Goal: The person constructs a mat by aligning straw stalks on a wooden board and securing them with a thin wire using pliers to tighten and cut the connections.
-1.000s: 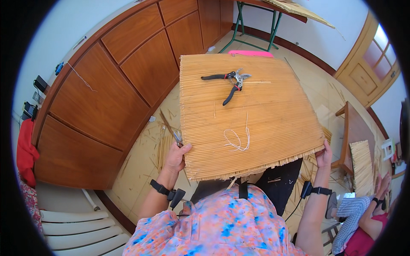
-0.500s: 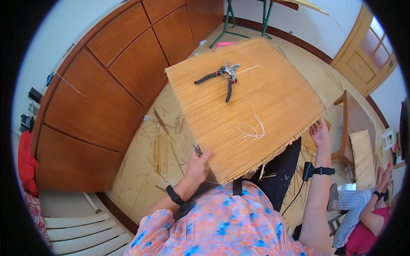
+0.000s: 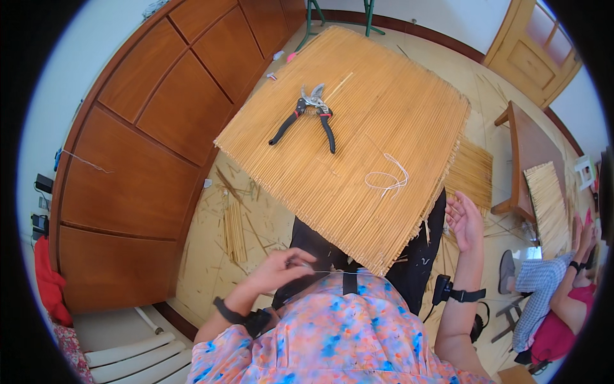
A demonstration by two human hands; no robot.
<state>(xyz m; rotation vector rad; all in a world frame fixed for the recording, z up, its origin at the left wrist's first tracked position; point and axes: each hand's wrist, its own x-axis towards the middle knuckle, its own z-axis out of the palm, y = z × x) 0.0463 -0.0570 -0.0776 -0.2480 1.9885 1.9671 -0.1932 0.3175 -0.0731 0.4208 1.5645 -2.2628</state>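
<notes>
A large mat of pale straw stalks (image 3: 358,153) lies across my lap. Black-handled pruning shears (image 3: 304,115) rest on it, blades apart. Nearer me, a loose loop of white thread (image 3: 404,176) lies on the stalks. My left hand (image 3: 281,270) is closed just left of the mat's near corner, above my lap. From its fingers a taut thread (image 3: 339,272) runs toward that corner. A small metal glint shows among these fingers, but its kind is unclear. Off the mat's right edge, my right hand (image 3: 467,221) is raised with fingers apart, holding nothing.
A wooden cabinet (image 3: 128,205) lines the left. Straw bundles (image 3: 234,232) and scraps lie on the floor beside it. Another straw piece (image 3: 473,168) lies right of the mat, near a low wooden bench (image 3: 531,160). A person in checked trousers (image 3: 537,281) sits at right.
My left hand has left the mat's left edge and come nearer my body, drawing a thread. My right hand has released the right edge and opened. The mat has turned and shifted left.
</notes>
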